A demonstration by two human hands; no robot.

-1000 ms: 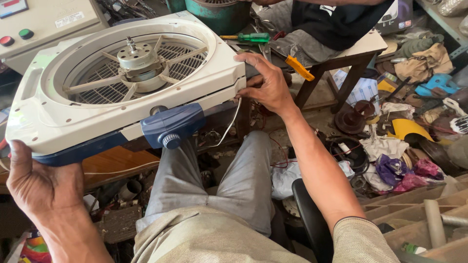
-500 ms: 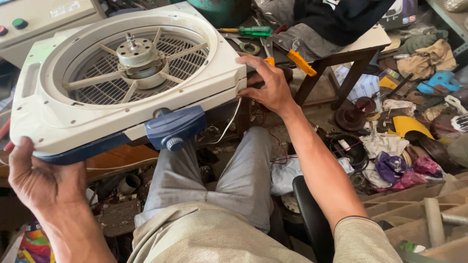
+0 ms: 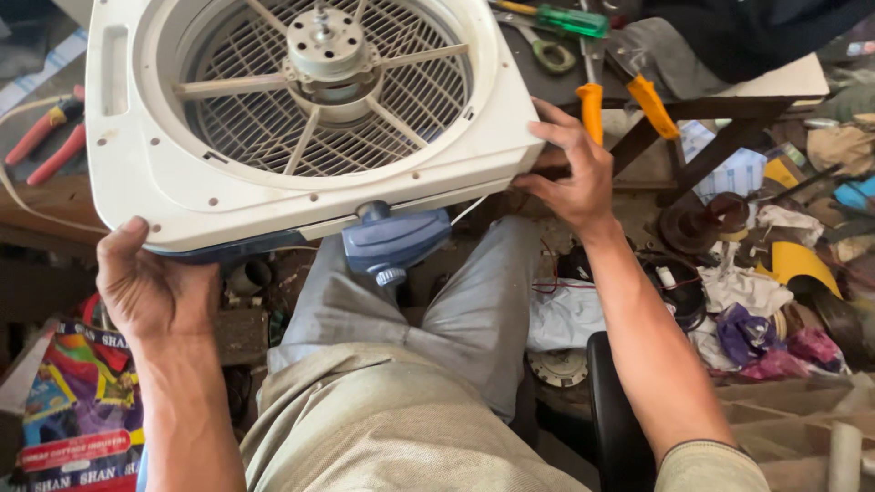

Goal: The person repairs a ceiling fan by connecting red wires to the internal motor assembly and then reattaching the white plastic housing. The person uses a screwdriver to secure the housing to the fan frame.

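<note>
A person seated on a stool held a white box-fan housing point(image 3: 301, 128) over grey-trousered knees, seen from above. Compared with a moment earlier, the housing had swung nearer and higher, now filling the upper left and middle of the frame, with its near edge lifted and its open back facing up. That suggested the person was turning it to inspect or work on the inside.

The left hand point(image 3: 150, 287), at the lower left, was clamped under the housing's near corner, thumb on the white rim. The right hand point(image 3: 570, 169), right of centre, gripped the opposite corner with fingers spread along the edge. The hands were well apart, both closed on the housing.

Inside the round opening, a silver motor point(image 3: 326, 50) sat on pale spokes above a wire grille. A blue knob unit point(image 3: 394, 241) hung from the near edge, with a thin white wire running beside it.

Behind the housing, at the upper right, a dark counter point(image 3: 729, 105) carried a green-handled screwdriver point(image 3: 570, 18) and orange-handled pliers point(image 3: 620, 100), the pliers just beside the right hand's fingers. Red-handled pliers point(image 3: 46, 141) lay at the far left. The floor at right was crowded with rags, a yellow part and scrap, leaving little room to set the housing down.
</note>
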